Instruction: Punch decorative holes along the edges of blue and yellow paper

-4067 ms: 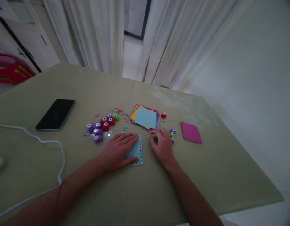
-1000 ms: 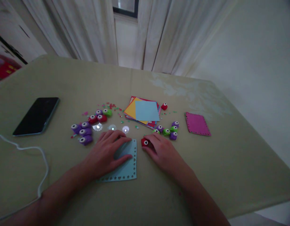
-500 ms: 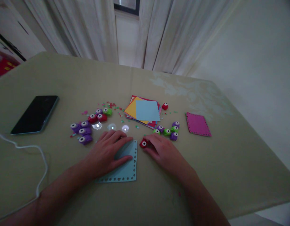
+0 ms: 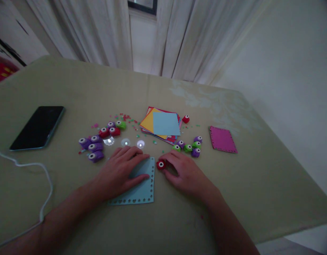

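My left hand (image 4: 120, 171) lies flat, fingers apart, on a light blue paper square (image 4: 139, 192) whose edges carry punched shapes. My right hand (image 4: 185, 170) grips a small red paper punch (image 4: 160, 164) that sits right at the sheet's right edge. Just beyond my right hand stands a cluster of purple and green punches (image 4: 189, 146). A stack of coloured paper squares (image 4: 162, 125) lies farther back, with another red punch (image 4: 185, 119) beside it.
A group of purple, red and green punches (image 4: 99, 139) and paper confetti lie to the left. A black phone (image 4: 37, 127) and a white cable (image 4: 43, 184) are at the far left. A pink punched sheet (image 4: 222, 139) lies at the right. Curtains hang behind the table.
My right hand has slid the red punch a little leftward, up to the blue sheet's right edge. My left hand stays pressed on the sheet.
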A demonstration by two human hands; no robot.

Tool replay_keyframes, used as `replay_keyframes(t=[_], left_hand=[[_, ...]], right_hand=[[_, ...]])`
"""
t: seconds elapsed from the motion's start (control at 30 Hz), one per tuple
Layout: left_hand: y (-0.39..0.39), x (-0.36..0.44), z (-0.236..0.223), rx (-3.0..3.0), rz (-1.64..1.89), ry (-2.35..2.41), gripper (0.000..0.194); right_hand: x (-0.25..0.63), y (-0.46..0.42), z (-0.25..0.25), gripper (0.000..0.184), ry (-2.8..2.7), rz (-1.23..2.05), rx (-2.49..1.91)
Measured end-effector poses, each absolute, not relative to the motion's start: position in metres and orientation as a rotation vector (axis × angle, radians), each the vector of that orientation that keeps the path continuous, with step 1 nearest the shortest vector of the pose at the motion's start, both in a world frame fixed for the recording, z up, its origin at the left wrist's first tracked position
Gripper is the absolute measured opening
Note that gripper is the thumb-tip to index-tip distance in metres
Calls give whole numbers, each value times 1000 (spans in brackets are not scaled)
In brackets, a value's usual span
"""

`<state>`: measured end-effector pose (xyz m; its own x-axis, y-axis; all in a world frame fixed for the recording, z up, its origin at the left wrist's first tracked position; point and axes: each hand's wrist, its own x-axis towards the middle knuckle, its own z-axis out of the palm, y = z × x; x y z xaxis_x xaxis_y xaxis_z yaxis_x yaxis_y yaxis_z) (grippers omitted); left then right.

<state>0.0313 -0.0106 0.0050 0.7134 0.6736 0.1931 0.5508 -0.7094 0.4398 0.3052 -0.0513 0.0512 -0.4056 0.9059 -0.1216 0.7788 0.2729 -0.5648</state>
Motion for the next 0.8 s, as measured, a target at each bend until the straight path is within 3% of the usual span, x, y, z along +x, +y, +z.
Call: replay_keyframes(t=[0.27, 0.53, 0.8], left_hand=[[-10, 32, 3, 2551, 544, 945, 40], [-12, 35, 13, 2288, 569, 926, 24], [-23, 43, 27, 1625, 590, 984, 57]], right_hand=[[302, -51, 45, 13, -2256, 788, -1577], [301, -50, 39, 19, -1960, 854, -1543], [300, -56, 41, 22, -1639, 1072, -1389]])
